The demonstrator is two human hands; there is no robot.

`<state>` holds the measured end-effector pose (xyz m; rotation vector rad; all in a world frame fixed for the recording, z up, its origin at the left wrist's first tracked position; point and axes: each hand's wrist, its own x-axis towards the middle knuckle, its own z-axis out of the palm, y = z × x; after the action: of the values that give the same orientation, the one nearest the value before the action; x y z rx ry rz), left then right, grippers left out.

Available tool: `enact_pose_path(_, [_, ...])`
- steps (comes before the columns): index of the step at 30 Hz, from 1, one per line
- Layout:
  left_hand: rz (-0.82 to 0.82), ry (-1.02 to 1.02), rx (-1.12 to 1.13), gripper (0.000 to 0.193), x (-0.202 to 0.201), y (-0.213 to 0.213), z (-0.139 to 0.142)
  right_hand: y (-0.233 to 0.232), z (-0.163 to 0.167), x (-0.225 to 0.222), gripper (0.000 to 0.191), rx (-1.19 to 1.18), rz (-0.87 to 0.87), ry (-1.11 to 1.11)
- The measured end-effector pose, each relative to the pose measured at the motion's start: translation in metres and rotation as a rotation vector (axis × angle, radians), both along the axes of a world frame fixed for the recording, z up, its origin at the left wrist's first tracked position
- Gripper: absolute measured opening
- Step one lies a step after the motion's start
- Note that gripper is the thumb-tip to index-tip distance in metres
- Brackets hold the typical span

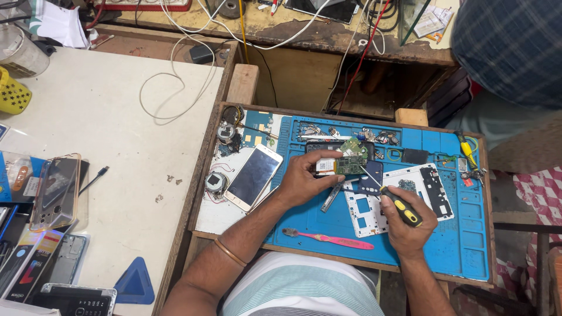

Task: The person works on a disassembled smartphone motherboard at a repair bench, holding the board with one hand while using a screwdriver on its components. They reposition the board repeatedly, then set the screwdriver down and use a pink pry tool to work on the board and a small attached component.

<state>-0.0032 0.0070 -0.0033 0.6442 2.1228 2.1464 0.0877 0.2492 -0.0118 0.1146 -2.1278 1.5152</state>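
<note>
Item: opened phone [342, 159], dark body with a green circuit board exposed on top; lies at the upper middle of the blue work mat [468, 251]. Left hand [304, 178] is closed around its near edge, pinning it flat, apparently so the board does not shift under the tool. Right hand [407, 225] is wrapped around the black-and-yellow handle of a screwdriver [389, 196], held like a pen; the thin shaft slants up to the board's right edge, a hold that suits fine work.

Just beside, on the mat: two white inner frames [410, 196] with cut-outs, laid face up; a small dark part [414, 155]; a pink toothbrush [331, 239] along the near edge, within reach; loose screws and small parts gathered in the mat's moulded pockets along the far edge, which keeps them from rolling.

Left of the mat: a white smartphone [253, 175], screen up, tilted.

Left counter [105, 117]: a white cable [175, 88] in a loose loop; a clear phone case [55, 190]; a blue triangular pry tool [134, 284]; flat rectangular packages in black, red and blue stacked at the near left corner; a yellow perforated container [12, 93] at the far left edge.
</note>
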Motion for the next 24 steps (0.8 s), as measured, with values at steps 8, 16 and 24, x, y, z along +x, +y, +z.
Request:
enact_pose_path(8, [-0.114,-0.180,0.197,0.049,-0.0037,0.0006,-0.0083,-0.0012,-0.0011,-0.0050,0.028,-0.349,0.030,-0.009])
enact_pose_path(16, [-0.277,-0.212,0.147,0.049,0.0008,0.0032,-0.0081,-0.0060,0.0013,-0.0065,0.036,-0.369,0.107,-0.053])
enact_pose_path(24, [-0.274,-0.226,0.171,0.051,-0.0007,0.0026,-0.0099,-0.0044,-0.0024,-0.0057,0.036,-0.366,0.118,-0.060])
